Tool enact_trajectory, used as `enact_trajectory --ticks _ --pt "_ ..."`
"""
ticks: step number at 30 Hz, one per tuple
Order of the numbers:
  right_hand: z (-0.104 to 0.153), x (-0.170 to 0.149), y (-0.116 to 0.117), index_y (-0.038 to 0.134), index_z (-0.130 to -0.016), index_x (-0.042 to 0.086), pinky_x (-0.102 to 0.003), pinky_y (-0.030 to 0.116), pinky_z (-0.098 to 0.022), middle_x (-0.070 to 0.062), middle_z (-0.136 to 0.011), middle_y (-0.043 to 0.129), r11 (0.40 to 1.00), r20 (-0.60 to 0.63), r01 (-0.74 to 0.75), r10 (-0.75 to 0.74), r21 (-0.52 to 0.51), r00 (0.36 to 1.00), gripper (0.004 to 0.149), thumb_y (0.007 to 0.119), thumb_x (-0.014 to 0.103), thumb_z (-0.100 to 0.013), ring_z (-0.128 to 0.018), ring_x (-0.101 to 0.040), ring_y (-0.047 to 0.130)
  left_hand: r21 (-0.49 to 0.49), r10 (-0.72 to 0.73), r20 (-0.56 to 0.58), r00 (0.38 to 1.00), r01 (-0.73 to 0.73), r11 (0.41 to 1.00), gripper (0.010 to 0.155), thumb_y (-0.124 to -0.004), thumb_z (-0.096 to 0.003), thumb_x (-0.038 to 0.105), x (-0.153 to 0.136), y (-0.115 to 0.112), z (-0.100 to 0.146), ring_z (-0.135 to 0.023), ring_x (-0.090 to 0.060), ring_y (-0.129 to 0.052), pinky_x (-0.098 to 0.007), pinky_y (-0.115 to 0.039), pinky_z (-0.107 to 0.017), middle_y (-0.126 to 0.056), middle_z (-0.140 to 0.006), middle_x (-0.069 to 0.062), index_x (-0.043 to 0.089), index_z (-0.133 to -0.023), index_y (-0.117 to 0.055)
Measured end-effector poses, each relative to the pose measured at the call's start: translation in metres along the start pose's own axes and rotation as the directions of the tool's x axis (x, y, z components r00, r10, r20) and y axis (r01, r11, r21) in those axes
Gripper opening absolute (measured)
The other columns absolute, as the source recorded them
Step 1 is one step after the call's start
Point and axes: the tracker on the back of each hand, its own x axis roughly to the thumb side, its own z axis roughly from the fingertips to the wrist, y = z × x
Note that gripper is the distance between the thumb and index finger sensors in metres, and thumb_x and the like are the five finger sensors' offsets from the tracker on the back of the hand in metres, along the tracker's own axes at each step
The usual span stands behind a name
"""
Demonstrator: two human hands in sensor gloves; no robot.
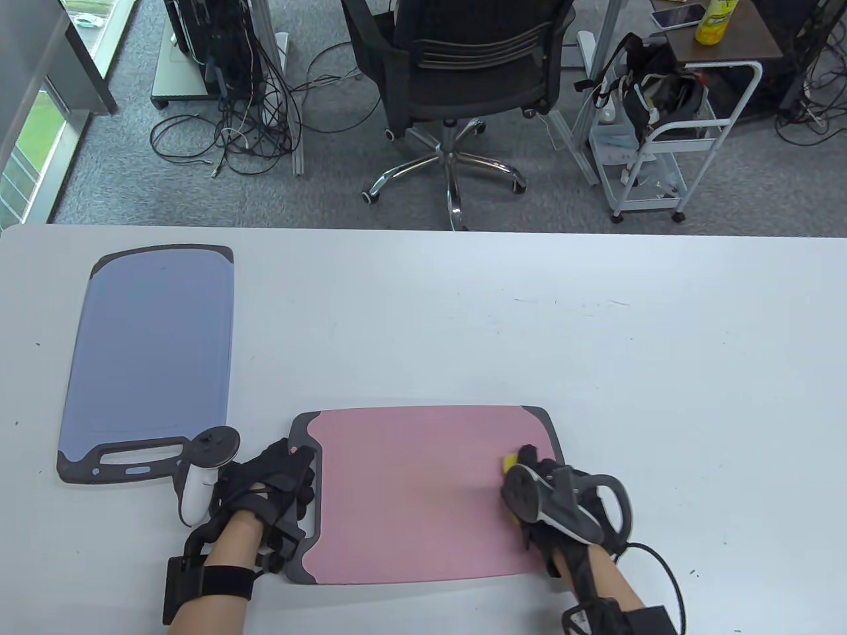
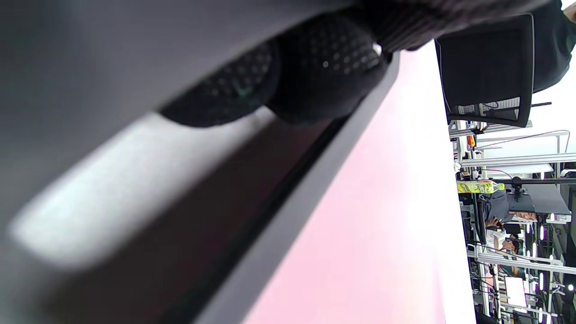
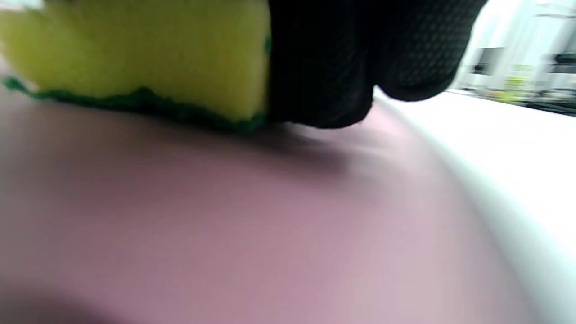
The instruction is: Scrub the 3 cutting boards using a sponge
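Observation:
A pink cutting board (image 1: 410, 496) with grey ends lies near the table's front edge. My left hand (image 1: 298, 473) rests on its grey handle end, with the fingertips (image 2: 324, 67) pressing the grey rim beside the pink surface (image 2: 382, 225). My right hand (image 1: 529, 473) grips a yellow sponge (image 1: 508, 463) on the board's far right part. In the right wrist view the sponge (image 3: 148, 49) sits with its green side down on the pink board (image 3: 225, 216), with gloved fingers (image 3: 342, 58) beside it. A blue cutting board (image 1: 152, 357) lies at the left, handle toward me.
The white table (image 1: 529, 317) stretches wide to the right and behind the pink board. Beyond its far edge stand a black office chair (image 1: 456, 73), a white cart (image 1: 668, 132) and floor cables (image 1: 225, 132).

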Motion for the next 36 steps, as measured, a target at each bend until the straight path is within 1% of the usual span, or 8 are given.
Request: enact_trajectory --ticks 5,9,14,19,22,26,32,36 --pt "-0.018 0.155 -0.020 0.061 -0.101 0.013 -0.045 0.078 -0.048 -0.009 -0.069 0.085 0.996 0.395 -0.060 0.084 -0.073 0.915 0.072 0.068 0.058 -0.046 -0.052 -0.020 0.091 -0.013 0.017 0.000 1.000 -0.017 1.000 0.057 -0.073 -0.0567 0.052 -0.001 0.001 0.000 -0.036 -0.002 -0.107 -0.027 -0.100 -0.029 -0.093 -0.070 0.004 0.013 -0.098 -0.068" --pt "-0.015 0.186 -0.024 0.062 -0.101 0.015 -0.045 0.079 -0.048 -0.007 -0.070 0.086 0.993 0.427 -0.087 0.115 -0.086 0.897 0.072 0.068 0.059 -0.045 -0.052 -0.020 0.092 -0.043 0.049 -0.006 0.999 -0.049 0.998 0.057 -0.074 -0.0564 0.051 -0.002 0.003 -0.001 -0.038 -0.005 -0.108 -0.029 -0.100 -0.030 -0.093 -0.072 0.003 0.013 -0.099 -0.068" --pt "-0.008 0.079 -0.010 0.060 -0.102 0.018 -0.045 0.079 -0.048 -0.007 -0.071 0.085 0.994 0.222 -0.100 0.107 -0.044 0.969 0.071 0.069 0.059 -0.045 -0.052 -0.020 0.092 -0.011 0.019 -0.003 1.000 -0.019 1.000 0.057 -0.074 -0.0560 0.052 -0.001 0.001 0.000 -0.036 -0.003 -0.108 -0.028 -0.100 -0.029 -0.093 -0.071 0.004 0.014 -0.098 -0.068" --pt "0.026 -0.074 0.014 0.063 -0.102 0.016 -0.046 0.078 -0.047 -0.009 -0.071 0.086 0.997 -0.186 -0.055 0.064 0.057 0.981 0.070 0.069 0.057 -0.046 -0.051 -0.022 0.092 0.003 0.003 -0.003 1.000 -0.003 1.000 0.057 -0.074 -0.0563 0.052 -0.001 0.000 0.000 -0.036 -0.002 -0.107 -0.027 -0.100 -0.028 -0.093 -0.070 0.005 0.014 -0.098 -0.069" --pt "0.032 -0.098 0.016 0.063 -0.102 0.014 -0.047 0.078 -0.047 -0.011 -0.071 0.086 0.998 -0.268 -0.001 0.019 0.067 0.963 0.070 0.071 0.056 -0.046 -0.051 -0.023 0.092 0.004 -0.004 0.000 1.000 0.004 1.000 0.057 -0.073 -0.0566 0.052 0.000 0.000 0.000 -0.036 -0.001 -0.107 -0.026 -0.099 -0.028 -0.093 -0.070 0.005 0.014 -0.098 -0.068" --pt "0.012 -0.031 0.007 0.062 -0.101 0.010 -0.046 0.079 -0.046 -0.012 -0.069 0.087 0.999 -0.042 -0.036 0.038 0.035 0.998 0.071 0.069 0.055 -0.047 -0.050 -0.022 0.092 0.003 -0.004 0.000 1.000 0.004 1.000 0.057 -0.073 -0.0565 0.052 -0.001 0.000 0.000 -0.036 -0.001 -0.107 -0.026 -0.099 -0.028 -0.093 -0.070 0.005 0.014 -0.098 -0.068" --pt "-0.010 0.154 -0.018 0.061 -0.101 0.013 -0.045 0.079 -0.048 -0.009 -0.068 0.085 0.995 0.409 -0.063 0.087 -0.073 0.908 0.072 0.068 0.058 -0.045 -0.050 -0.020 0.091 -0.015 0.021 0.000 1.000 -0.021 1.000 0.057 -0.074 -0.0562 0.051 -0.002 0.001 0.000 -0.036 -0.003 -0.108 -0.028 -0.100 -0.028 -0.093 -0.070 0.004 0.013 -0.098 -0.068" --pt "-0.008 0.184 -0.021 0.061 -0.101 0.015 -0.044 0.079 -0.048 -0.007 -0.068 0.085 0.989 0.460 -0.100 0.139 -0.109 0.877 0.072 0.067 0.059 -0.045 -0.050 -0.019 0.092 -0.015 0.023 -0.002 1.000 -0.024 1.000 0.057 -0.074 -0.0560 0.051 -0.002 0.002 0.000 -0.036 -0.003 -0.108 -0.028 -0.100 -0.028 -0.093 -0.070 0.004 0.014 -0.098 -0.068"
